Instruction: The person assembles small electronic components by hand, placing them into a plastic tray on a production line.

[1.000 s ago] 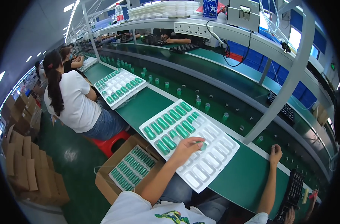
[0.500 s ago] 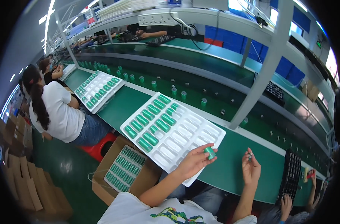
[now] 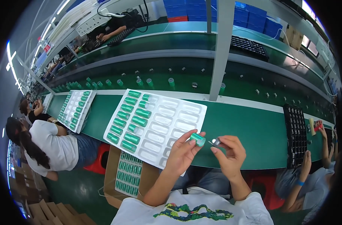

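My left hand [image 3: 181, 154] grips a small green cylinder [image 3: 197, 140] between thumb and fingers, its round end facing right. Close to that end, my right hand [image 3: 231, 155] pinches a small dark-grey part [image 3: 216, 142] with a thin metal prong pointing at the cylinder; a narrow gap lies between them. Beneath and left of my left hand rests a white moulded tray [image 3: 150, 148]. Its left columns hold green cylinders [image 3: 140, 120], a few of them shorter with clear ends, while the right-hand pockets are bare.
Along the belt [image 3: 141, 63] behind a metal upright [image 3: 220, 56] stand green cylinders and small parts. A black tray [image 3: 294, 135] lies at right beside a co-worker's hand [image 3: 306, 165]. A cardboard box [image 3: 111, 180] sits low left. Another filled tray [image 3: 75, 110] lies near a seated person.
My view has swung to the right. My hands have come together, bringing the grey part up to the cylinder's end. The co-worker's hand at right has shifted beside the black tray.
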